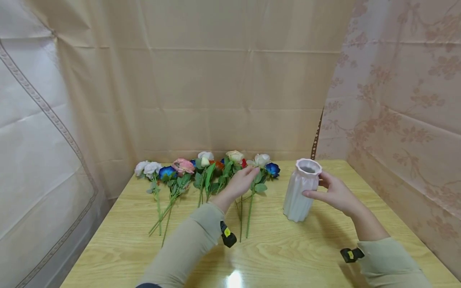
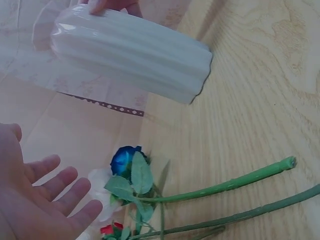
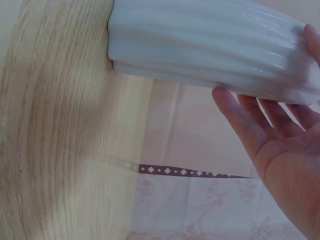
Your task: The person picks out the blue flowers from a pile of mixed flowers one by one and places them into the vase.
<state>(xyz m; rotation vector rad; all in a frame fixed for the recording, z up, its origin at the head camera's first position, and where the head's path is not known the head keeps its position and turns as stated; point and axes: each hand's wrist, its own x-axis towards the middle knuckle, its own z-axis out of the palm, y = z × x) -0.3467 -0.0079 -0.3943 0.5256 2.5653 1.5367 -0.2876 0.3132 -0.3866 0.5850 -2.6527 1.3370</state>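
A white ribbed vase (image 1: pixel 299 196) with a scalloped rim stands on the table at right. My right hand (image 1: pixel 336 193) holds it near the top, thumb across the front and fingers round the far side; in the right wrist view those fingers (image 3: pixel 227 100) touch its wall. My left hand (image 1: pixel 240 183) hovers among the flowers at the right end of the row. In the left wrist view its fingers (image 2: pixel 75 195) are loosely spread with nothing in them. Close by lie a blue rose (image 1: pixel 272 170), a white rose (image 1: pixel 261 160) and a red flower (image 2: pixel 111 229), partly hidden.
Further left in the row lie white flowers (image 1: pixel 152 169), another blue rose (image 1: pixel 167 173), a pink flower (image 1: pixel 183 166) and a cream rose (image 1: pixel 235 156), stems toward me. Behind the wooden table (image 1: pixel 119 244) hangs a beige curtain (image 1: pixel 201 92); a floral cloth (image 1: pixel 414 120) borders the right.
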